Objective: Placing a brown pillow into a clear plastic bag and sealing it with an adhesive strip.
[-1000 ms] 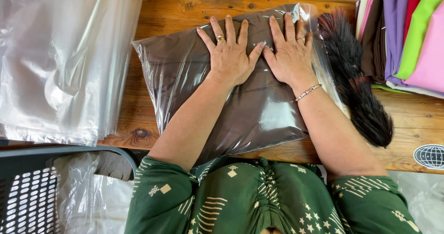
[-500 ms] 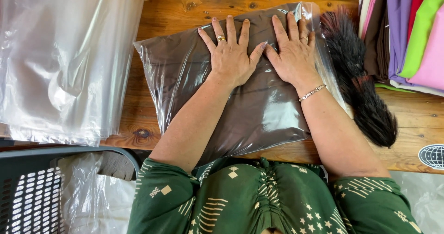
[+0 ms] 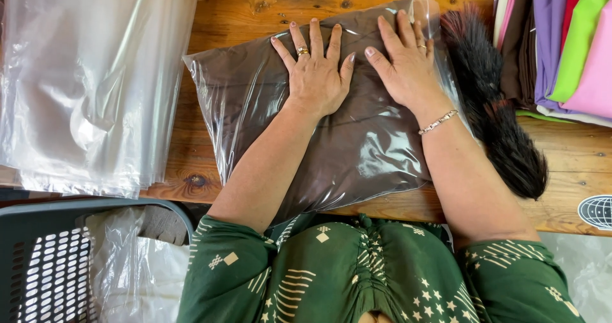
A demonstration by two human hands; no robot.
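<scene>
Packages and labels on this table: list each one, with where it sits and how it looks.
Bagged brown cloth: table centre, clear shiny plastic, left hand and right hand flat on it.
Empty bags: left, a stack of clear sheets.
Sticker: right table edge, round, dark with white globe lines.

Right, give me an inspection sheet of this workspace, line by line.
Surface: knotty wooden table, bare at the far edge.
Job's things: clear plastic bag holding folded dark brown cloth, lying flat.
Clutter: stack of empty clear plastic bags at left; black feather duster beside the filled bag; folded coloured fabrics at right.
Grips: left hand and right hand both flat, fingers spread, on the filled bag.
Cables: nothing seen.
Surroundings: grey perforated plastic basket with plastic inside, lower left.
</scene>
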